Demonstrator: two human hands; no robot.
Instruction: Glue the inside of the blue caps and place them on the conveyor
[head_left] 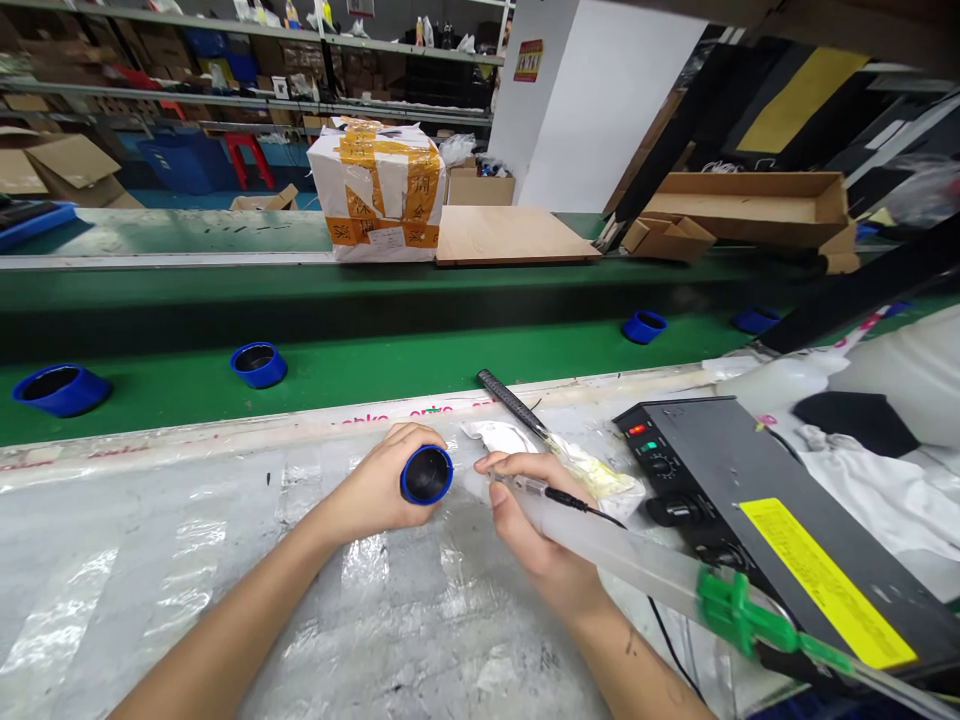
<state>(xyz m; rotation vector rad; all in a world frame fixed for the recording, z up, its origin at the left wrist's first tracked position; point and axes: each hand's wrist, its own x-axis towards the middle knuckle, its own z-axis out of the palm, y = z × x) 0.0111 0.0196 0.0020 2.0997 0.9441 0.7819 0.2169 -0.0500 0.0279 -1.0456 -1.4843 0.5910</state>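
Two hands (384,482) (541,535) grip one blue-rimmed part (426,475), one syringe (637,560).

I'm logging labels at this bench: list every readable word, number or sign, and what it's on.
"nko", first letter unclear: pink, repeated along the edge strip.
Taped box: characters too blurred to read surely.
Yellow label: too small.
Black control unit: markings too small.
Pillar sign: too blurred.

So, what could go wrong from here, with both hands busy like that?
The tip of the syringe sits close to the blue-rimmed piece in the left hand, so a slip might knock it. The black cable beside the right hand could snag. The black-handled tool lying just beyond that hand might get bumped.
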